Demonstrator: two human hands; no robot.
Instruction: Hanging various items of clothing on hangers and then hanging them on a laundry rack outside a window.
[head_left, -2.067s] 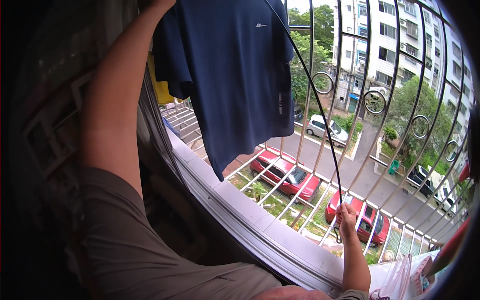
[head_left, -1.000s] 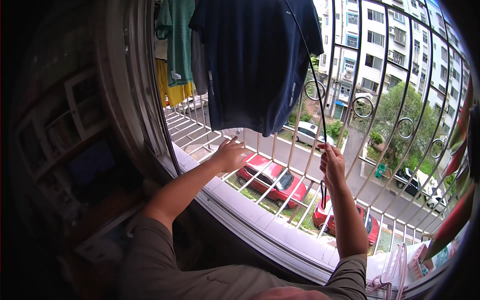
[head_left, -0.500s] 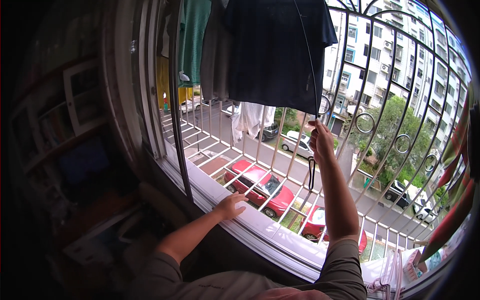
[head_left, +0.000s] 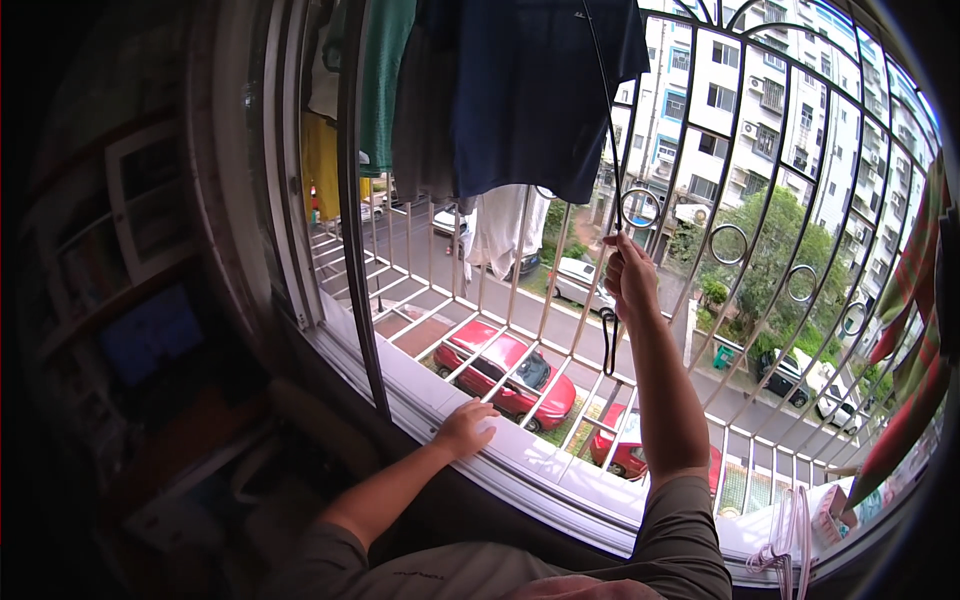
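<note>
My right hand (head_left: 632, 275) is raised in front of the window bars, its fingers closed round the lower end of a thin dark pole (head_left: 607, 110). A black cord loop (head_left: 609, 342) dangles below that fist. The pole runs upward past a dark navy T-shirt (head_left: 530, 100), which hangs overhead; the pole's top end lies outside the picture. My left hand (head_left: 467, 430) lies on the white window sill (head_left: 405, 385), holding nothing, fingers stretched toward the bars.
A white metal window cage (head_left: 480, 345) closes off the outside. To the left hang a grey garment (head_left: 425, 110), a green one (head_left: 388, 90) and a white cloth (head_left: 505, 230). Pink hangers (head_left: 790, 540) sit at the lower right, near a red-green cloth (head_left: 905, 400). A dark window frame edge (head_left: 352, 200) stands at left.
My right hand and the pole have shifted slightly left in view, and so has the navy T-shirt. My left hand now lies flatter on the sill.
</note>
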